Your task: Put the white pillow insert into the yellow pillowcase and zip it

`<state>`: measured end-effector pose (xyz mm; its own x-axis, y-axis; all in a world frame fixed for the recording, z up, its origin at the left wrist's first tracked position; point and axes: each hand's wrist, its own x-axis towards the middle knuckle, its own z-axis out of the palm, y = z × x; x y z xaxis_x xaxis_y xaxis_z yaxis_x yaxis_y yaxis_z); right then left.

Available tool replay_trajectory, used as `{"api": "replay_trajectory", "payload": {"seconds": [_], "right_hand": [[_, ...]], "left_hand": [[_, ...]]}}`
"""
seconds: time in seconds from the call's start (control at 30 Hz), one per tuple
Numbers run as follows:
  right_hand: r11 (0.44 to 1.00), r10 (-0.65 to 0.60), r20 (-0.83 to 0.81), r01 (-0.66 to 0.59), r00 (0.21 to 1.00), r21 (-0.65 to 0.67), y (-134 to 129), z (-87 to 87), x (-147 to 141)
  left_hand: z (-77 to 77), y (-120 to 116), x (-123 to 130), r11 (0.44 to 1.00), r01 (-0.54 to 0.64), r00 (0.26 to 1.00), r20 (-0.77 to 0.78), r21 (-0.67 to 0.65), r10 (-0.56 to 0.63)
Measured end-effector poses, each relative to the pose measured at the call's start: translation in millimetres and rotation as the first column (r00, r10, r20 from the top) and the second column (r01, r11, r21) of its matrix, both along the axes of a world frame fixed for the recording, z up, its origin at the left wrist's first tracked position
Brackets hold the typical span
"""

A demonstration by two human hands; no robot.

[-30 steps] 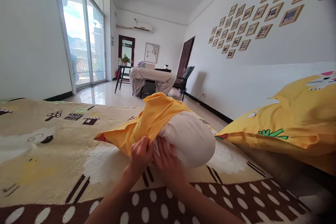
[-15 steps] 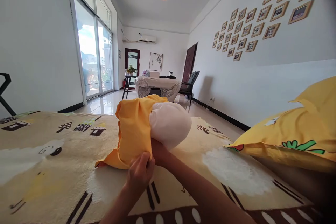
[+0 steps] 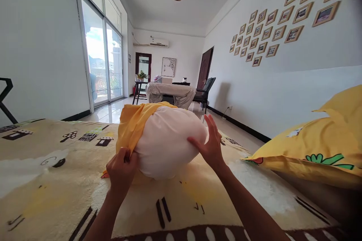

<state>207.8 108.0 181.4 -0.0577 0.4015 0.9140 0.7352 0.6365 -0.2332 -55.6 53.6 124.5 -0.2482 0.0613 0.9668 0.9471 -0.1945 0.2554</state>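
In front of me a plump white pillow bulges out of an orange-yellow pillowcase, which covers its left and back part. My left hand is closed on the pillowcase's edge, at the pillow's near left side. At the right end of the pillow my right hand lies with thumb and fingers spread, touching the white surface without gripping it. Both rest on a cream blanket printed with sheep and dark shapes. The pillow's far end is hidden inside the case.
A yellow pillow with a green print lies at the right. Beyond the bed stand a covered table, a black chair and a plant on a tall stand. A black metal frame shows at the left edge.
My right hand has come out from beside the pillow and moved right, its fingers now spread. The left hand has drawn the pillowcase leftward, and much more white pillow shows.
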Motion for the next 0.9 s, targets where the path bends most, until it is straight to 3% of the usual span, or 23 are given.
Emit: {"api": "replay_trajectory", "payload": {"seconds": [0.07, 0.13, 0.23, 0.37, 0.57, 0.73, 0.83, 0.9], "right_hand": [[0.979, 0.080, 0.056, -0.068, 0.995, -0.193, 4.8, 0.7, 2.8], [0.965, 0.151, 0.201, -0.100, 0.968, -0.243, -1.9, -0.9, -5.0], [0.982, 0.157, 0.400, -0.098, 0.903, -0.164, -29.2, -4.0, -29.2], [0.982, 0.189, 0.525, -0.176, 0.830, -0.075, -70.6, -7.0, -69.9], [0.963, 0.233, 0.576, -0.267, 0.783, -0.026, -90.7, -17.4, -135.7], [0.975, 0.155, 0.611, -0.220, 0.776, 0.032, -68.7, -18.1, -176.3], [0.982, 0.086, 0.645, -0.174, 0.759, 0.074, -52.6, -19.3, -194.1], [0.981, 0.112, 0.666, -0.189, 0.738, 0.045, -45.8, -23.3, -208.2]], "left_hand": [[3.2, -1.1, -4.5, 0.999, -0.006, 1.000, -0.010, -0.052, 0.005], [6.4, -2.6, -14.5, 0.991, -0.016, 0.999, 0.029, -0.133, 0.020], [11.4, -8.0, -38.2, 0.970, -0.038, 0.985, 0.152, -0.239, 0.076], [20.4, -22.8, -68.0, 0.946, -0.007, 0.925, 0.357, -0.325, 0.129], [33.5, -43.4, -79.2, 0.974, 0.090, 0.810, 0.584, -0.207, 0.049], [36.4, -53.2, -65.2, 0.983, -0.015, 0.865, 0.490, -0.185, 0.105], [34.8, -59.8, -35.6, 0.989, -0.055, 0.914, 0.393, -0.138, 0.105], [33.9, -65.3, -10.5, 0.996, -0.078, 0.973, 0.212, -0.050, 0.087]]}}
